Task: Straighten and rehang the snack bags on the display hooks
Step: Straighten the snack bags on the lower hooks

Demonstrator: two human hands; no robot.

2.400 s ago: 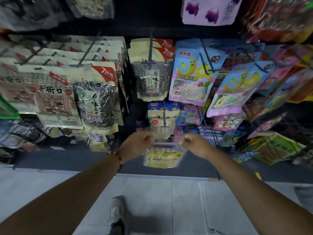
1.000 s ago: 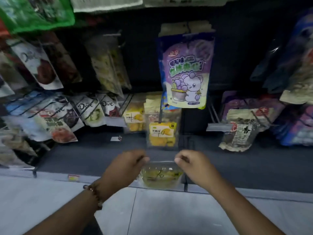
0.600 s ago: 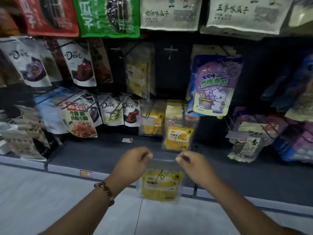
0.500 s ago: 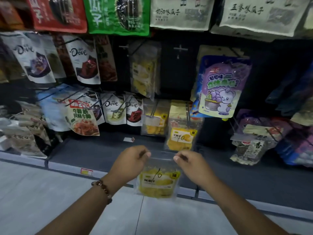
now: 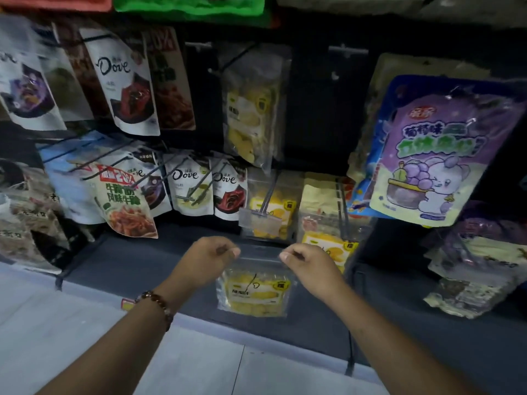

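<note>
The word "Dove" is readable on the tall white pouch [image 5: 122, 81]. Below it, two smaller white pouches [image 5: 190, 186] [image 5: 229, 192] also show "Dove". Left of these, an orange-food bag [image 5: 125, 201] carries Chinese characters, too blurred to read reliably.

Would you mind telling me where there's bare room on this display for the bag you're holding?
Bare dark back panel shows between the upper clear yellow bag and the purple grape bag. The grey base ledge below the Dove pouches is also bare. The left rows are crowded.
</note>
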